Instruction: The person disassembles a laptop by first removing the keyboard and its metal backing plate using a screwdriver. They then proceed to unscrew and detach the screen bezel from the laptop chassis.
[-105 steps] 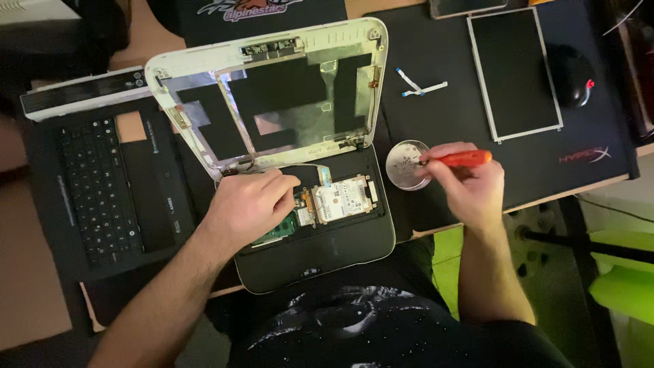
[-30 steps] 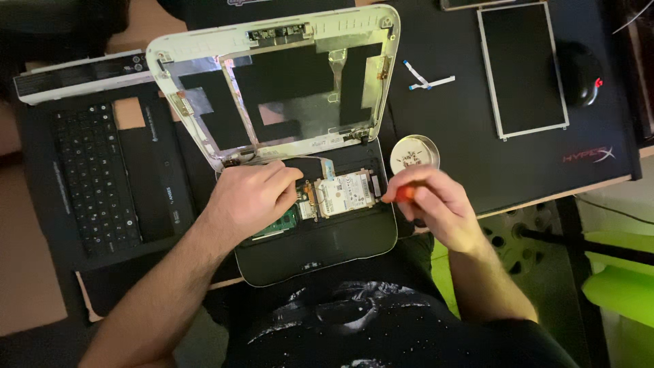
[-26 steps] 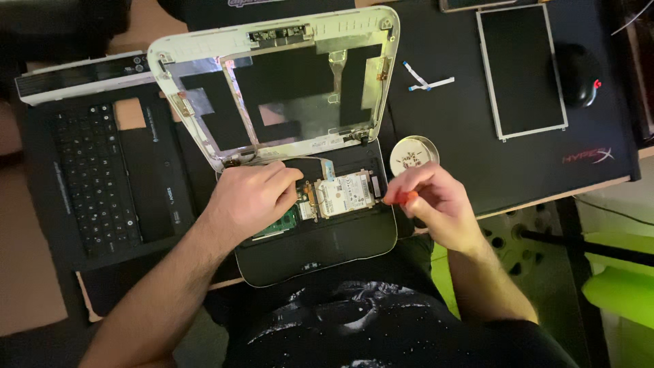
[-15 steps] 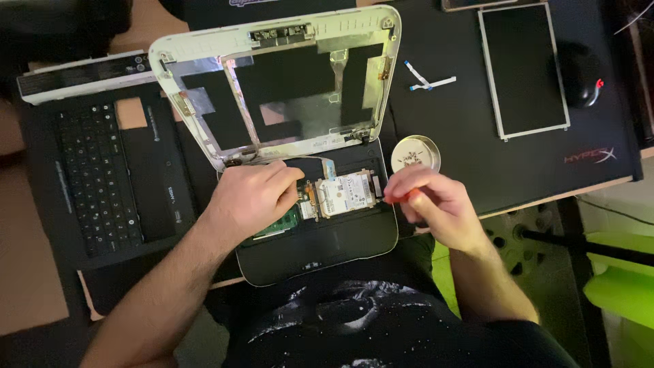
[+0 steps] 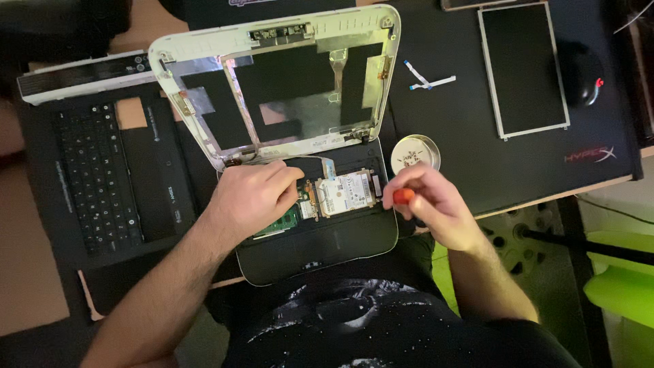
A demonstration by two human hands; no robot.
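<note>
Two hands work inside the laptop (image 5: 320, 238) in front of us. Our right hand (image 5: 432, 204) has its fingers curled tight around a screwdriver (image 5: 403, 196); only the orange-red handle end shows between thumb and forefinger, and the shaft is hidden, so we cannot tell where the tip sits. That hand hangs at the right edge of the open base, just beside the hard drive (image 5: 345, 193).

Our left hand (image 5: 255, 197) lies on the base with the fingers bent and close together, the tips pressing down near the drive's left edge. It grips nothing that we can see. Under its heel a green board (image 5: 279, 223) peeks out.

The drive is a silver, labelled rectangle set in the upper right part of the black base, tilted a little. Above it the white lid (image 5: 272, 41) stands open, stripped of its screen, with foil and bare frame showing.

A small round tin (image 5: 415, 152) sits just right of the hinge, near our right hand. Farther right on the black mat (image 5: 463, 123) lie two thin ribbon cables (image 5: 426, 76) and a loose screen panel (image 5: 523, 68), with a mouse (image 5: 580, 73) beyond it. Left of the laptop rests a removed keyboard (image 5: 95, 177) in its black surround, and a white trim strip (image 5: 82, 75) lies above it.
</note>
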